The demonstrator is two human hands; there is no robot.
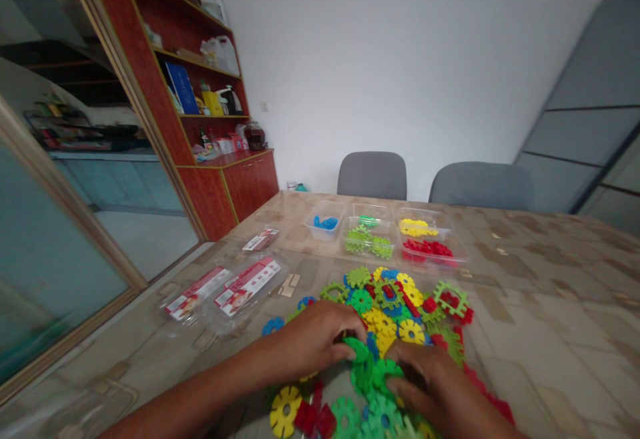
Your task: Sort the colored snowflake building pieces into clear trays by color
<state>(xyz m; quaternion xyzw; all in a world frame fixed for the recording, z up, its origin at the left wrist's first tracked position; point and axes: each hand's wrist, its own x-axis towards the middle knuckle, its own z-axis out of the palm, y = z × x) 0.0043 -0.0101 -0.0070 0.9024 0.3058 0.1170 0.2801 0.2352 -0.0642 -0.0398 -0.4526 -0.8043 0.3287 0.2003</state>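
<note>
My left hand is closed, its thumb and fingers pinching the edge of green notched plastic discs. Facing it, my right hand has its fingers curled round the right side of the same green cluster, which looks like several discs bunched together. Under and around both hands spreads a loose pile of plastic building pieces: yellow notched discs, blue discs, light green square frames and red pieces. My fingers hide part of the green discs.
Beyond the pile stand clear boxes: one with blue pieces, one with green pieces, one with yellow pieces and red pieces. Clear lids with red-white labels lie left. Two grey chairs stand behind the table.
</note>
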